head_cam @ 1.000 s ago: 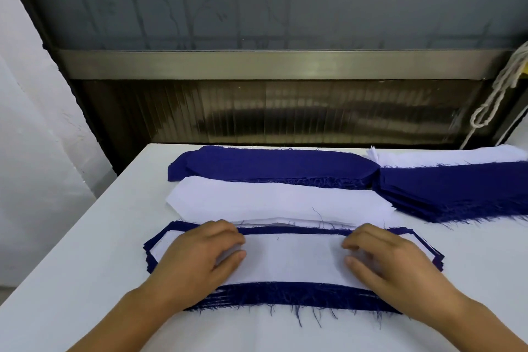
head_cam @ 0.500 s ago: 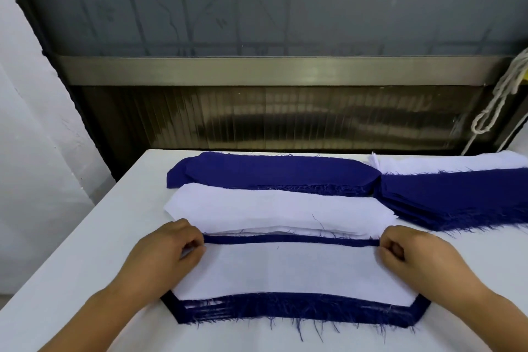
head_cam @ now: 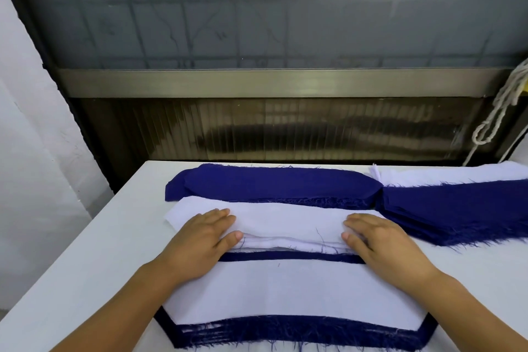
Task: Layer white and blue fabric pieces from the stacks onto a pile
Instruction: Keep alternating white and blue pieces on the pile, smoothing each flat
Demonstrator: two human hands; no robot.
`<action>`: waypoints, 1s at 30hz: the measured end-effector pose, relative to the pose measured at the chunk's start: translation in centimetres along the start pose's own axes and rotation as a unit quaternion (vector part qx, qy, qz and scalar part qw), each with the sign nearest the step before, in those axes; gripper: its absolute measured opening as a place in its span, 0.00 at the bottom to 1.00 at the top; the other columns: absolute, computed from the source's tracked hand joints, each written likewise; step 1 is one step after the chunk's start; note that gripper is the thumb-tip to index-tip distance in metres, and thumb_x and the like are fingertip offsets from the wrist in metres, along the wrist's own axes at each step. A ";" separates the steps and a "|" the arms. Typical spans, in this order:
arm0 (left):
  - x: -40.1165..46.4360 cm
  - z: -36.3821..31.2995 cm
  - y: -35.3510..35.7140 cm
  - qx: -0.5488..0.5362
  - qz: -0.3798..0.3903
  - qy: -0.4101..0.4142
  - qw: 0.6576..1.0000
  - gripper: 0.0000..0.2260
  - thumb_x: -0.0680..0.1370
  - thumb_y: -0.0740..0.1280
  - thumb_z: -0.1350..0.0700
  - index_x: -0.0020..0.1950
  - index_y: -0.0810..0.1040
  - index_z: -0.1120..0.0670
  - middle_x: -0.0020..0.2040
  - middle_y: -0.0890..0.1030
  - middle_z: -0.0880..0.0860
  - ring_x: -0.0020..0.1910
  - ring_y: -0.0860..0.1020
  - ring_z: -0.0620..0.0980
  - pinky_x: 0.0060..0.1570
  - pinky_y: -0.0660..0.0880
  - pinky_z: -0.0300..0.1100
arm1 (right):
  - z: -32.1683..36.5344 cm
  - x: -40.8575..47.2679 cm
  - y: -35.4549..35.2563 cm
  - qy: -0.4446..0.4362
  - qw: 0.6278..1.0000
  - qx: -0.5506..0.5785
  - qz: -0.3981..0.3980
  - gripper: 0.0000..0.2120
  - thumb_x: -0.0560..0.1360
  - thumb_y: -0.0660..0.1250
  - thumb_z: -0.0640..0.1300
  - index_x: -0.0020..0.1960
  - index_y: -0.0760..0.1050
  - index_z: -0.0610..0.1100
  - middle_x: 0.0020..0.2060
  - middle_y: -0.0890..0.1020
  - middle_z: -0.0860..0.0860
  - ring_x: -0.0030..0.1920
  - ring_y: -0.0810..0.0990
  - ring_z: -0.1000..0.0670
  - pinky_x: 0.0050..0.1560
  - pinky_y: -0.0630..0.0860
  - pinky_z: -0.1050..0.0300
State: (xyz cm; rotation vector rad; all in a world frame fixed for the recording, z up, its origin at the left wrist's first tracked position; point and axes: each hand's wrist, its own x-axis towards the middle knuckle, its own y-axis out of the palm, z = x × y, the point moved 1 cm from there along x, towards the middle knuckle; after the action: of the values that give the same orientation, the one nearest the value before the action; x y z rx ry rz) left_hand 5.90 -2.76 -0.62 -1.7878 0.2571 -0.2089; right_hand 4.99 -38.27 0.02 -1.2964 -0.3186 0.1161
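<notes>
From the head view, your left hand (head_cam: 201, 240) and right hand (head_cam: 380, 240) lie flat, fingers straight, on the white stack (head_cam: 285, 218) at twelve o'clock from the pile (head_cam: 291, 291), whose top piece is white. The blue stack (head_cam: 271, 183) sits beyond. You look to be fetching a piece. Next, pinch only the top layer at both ends and lift evenly.

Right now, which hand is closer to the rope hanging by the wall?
Right. The right hand rests on the white fabric stack at its right end, below the rope. The left hand rests on the stack's left end, farther away.
</notes>
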 end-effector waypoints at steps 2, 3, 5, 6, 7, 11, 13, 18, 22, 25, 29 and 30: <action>0.0 0.0 0.0 -0.002 -0.027 0.000 1.000 0.27 0.80 0.49 0.37 0.75 0.66 0.47 0.76 0.62 0.44 0.75 0.58 0.42 0.72 0.50 0.35 | 0.0 0.2 -0.1 -0.001 1.000 -0.009 -0.002 0.18 0.81 0.55 0.57 0.63 0.76 0.50 0.63 0.76 0.59 0.64 0.72 0.55 0.67 0.65 0.60; 0.2 0.0 -0.2 -0.010 -0.052 -0.002 0.999 0.25 0.80 0.51 0.38 0.73 0.70 0.47 0.74 0.67 0.44 0.72 0.63 0.42 0.71 0.55 0.35 | 0.1 0.4 -0.2 -0.003 1.000 -0.006 -0.010 0.18 0.81 0.56 0.56 0.59 0.78 0.48 0.59 0.78 0.58 0.61 0.75 0.54 0.63 0.68 0.59; 1.0 -0.3 -0.7 -0.029 -0.110 -0.004 0.993 0.19 0.81 0.57 0.42 0.66 0.77 0.49 0.66 0.75 0.44 0.64 0.71 0.43 0.65 0.64 0.36 | 0.4 1.5 -0.4 0.010 0.999 0.010 -0.037 0.15 0.81 0.58 0.53 0.56 0.79 0.46 0.55 0.80 0.55 0.57 0.77 0.52 0.57 0.72 0.58; 1.6 -0.5 -1.0 -0.032 -0.135 -0.005 0.990 0.17 0.81 0.60 0.44 0.64 0.78 0.50 0.64 0.76 0.44 0.61 0.72 0.44 0.61 0.67 0.36 | 0.6 2.2 -0.5 0.019 0.998 0.015 -0.053 0.14 0.81 0.59 0.51 0.59 0.78 0.47 0.57 0.80 0.55 0.57 0.77 0.52 0.56 0.72 0.59; 2.5 -0.8 -1.2 -0.030 -0.155 -0.007 0.987 0.14 0.81 0.62 0.48 0.64 0.78 0.50 0.63 0.76 0.44 0.60 0.73 0.44 0.59 0.68 0.36 | 0.7 3.2 -0.5 0.025 0.997 0.016 -0.068 0.13 0.80 0.61 0.49 0.62 0.77 0.48 0.59 0.79 0.55 0.58 0.76 0.52 0.56 0.72 0.60; 6.2 -1.4 -1.6 -0.027 -0.185 -0.029 0.982 0.19 0.81 0.63 0.55 0.72 0.71 0.52 0.71 0.72 0.48 0.69 0.69 0.47 0.67 0.65 0.39 | 1.1 7.2 -0.4 0.037 0.996 0.028 -0.076 0.20 0.78 0.63 0.44 0.70 0.70 0.47 0.67 0.74 0.53 0.67 0.71 0.51 0.65 0.69 0.58; 7.6 -1.5 -1.4 -0.023 -0.171 -0.036 0.984 0.22 0.81 0.62 0.55 0.75 0.66 0.52 0.75 0.66 0.49 0.74 0.63 0.48 0.72 0.58 0.40 | 0.9 8.3 0.2 0.055 0.996 0.044 -0.052 0.23 0.78 0.63 0.43 0.72 0.68 0.47 0.69 0.72 0.52 0.70 0.69 0.51 0.69 0.66 0.57; 8.6 -1.2 0.6 0.005 -0.141 -0.027 0.990 0.21 0.82 0.59 0.52 0.76 0.64 0.50 0.76 0.64 0.48 0.75 0.60 0.46 0.74 0.55 0.40 | -0.1 8.6 2.1 0.060 0.996 0.012 -0.072 0.17 0.81 0.58 0.45 0.69 0.73 0.49 0.69 0.74 0.55 0.67 0.72 0.52 0.66 0.68 0.59; 8.5 -1.1 1.1 0.055 -0.173 -0.015 0.983 0.19 0.84 0.57 0.55 0.75 0.65 0.50 0.76 0.64 0.47 0.75 0.60 0.45 0.72 0.54 0.37 | -0.1 8.7 2.3 0.080 0.992 -0.015 -0.100 0.15 0.82 0.56 0.44 0.64 0.76 0.49 0.62 0.78 0.55 0.57 0.79 0.50 0.53 0.75 0.58; 8.4 -1.2 1.1 0.078 -0.183 -0.010 0.980 0.18 0.82 0.61 0.59 0.72 0.70 0.51 0.74 0.68 0.47 0.74 0.64 0.45 0.70 0.60 0.36 | 0.3 8.7 2.3 0.088 0.989 -0.044 -0.112 0.12 0.81 0.57 0.42 0.59 0.77 0.49 0.55 0.80 0.55 0.49 0.80 0.51 0.45 0.76 0.58; 8.1 -1.5 0.9 0.082 -0.205 -0.035 0.975 0.14 0.80 0.64 0.61 0.65 0.78 0.51 0.65 0.78 0.48 0.64 0.76 0.47 0.62 0.72 0.39 | 0.4 8.6 2.2 0.092 0.986 -0.031 -0.140 0.11 0.81 0.58 0.44 0.55 0.79 0.49 0.51 0.80 0.55 0.47 0.79 0.51 0.45 0.76 0.57; 7.9 -1.6 0.8 0.081 -0.210 -0.045 0.973 0.12 0.80 0.65 0.60 0.61 0.80 0.52 0.60 0.81 0.49 0.58 0.79 0.47 0.57 0.76 0.39 | 0.4 8.6 2.2 0.091 0.985 -0.023 -0.144 0.10 0.81 0.59 0.44 0.54 0.79 0.49 0.50 0.80 0.55 0.47 0.79 0.51 0.45 0.76 0.57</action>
State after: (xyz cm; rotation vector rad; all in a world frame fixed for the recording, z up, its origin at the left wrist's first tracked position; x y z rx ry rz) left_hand 13.00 -6.73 -1.01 -1.6658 -0.2040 -0.4348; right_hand 13.21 -35.05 -0.56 -1.2825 -0.3494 -0.2558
